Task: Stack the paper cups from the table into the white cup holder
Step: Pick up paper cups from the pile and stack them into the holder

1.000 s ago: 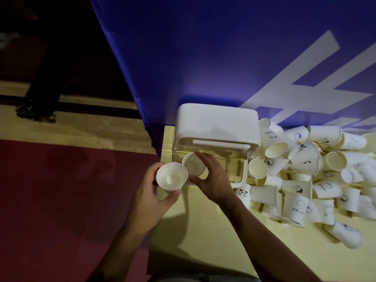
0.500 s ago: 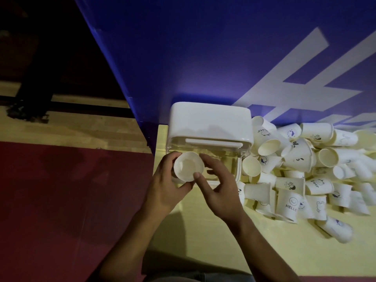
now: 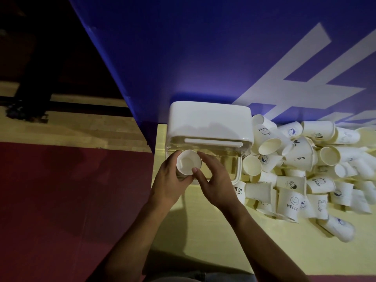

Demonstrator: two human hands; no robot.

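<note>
The white cup holder [image 3: 209,121] stands at the table's far left corner, its clear front facing me. A white paper cup [image 3: 188,162], mouth up, sits at the holder's left front. My left hand [image 3: 169,181] wraps around this cup from the left. My right hand [image 3: 213,180] touches the cup's rim from the right with thumb and forefinger. Whether another cup is nested under it is hidden by my fingers. A heap of loose paper cups [image 3: 305,169] with printed motifs lies to the right of the holder.
The pale yellow table [image 3: 203,231] ends at its left edge just beside the holder, with red floor [image 3: 71,200] below. A blue panel [image 3: 203,58] with white lettering rises right behind the holder and the cups.
My left hand carried its cup rightward onto the cup my right hand held at the holder. Both hands now close on one cup mouth, slightly nearer the holder's front.
</note>
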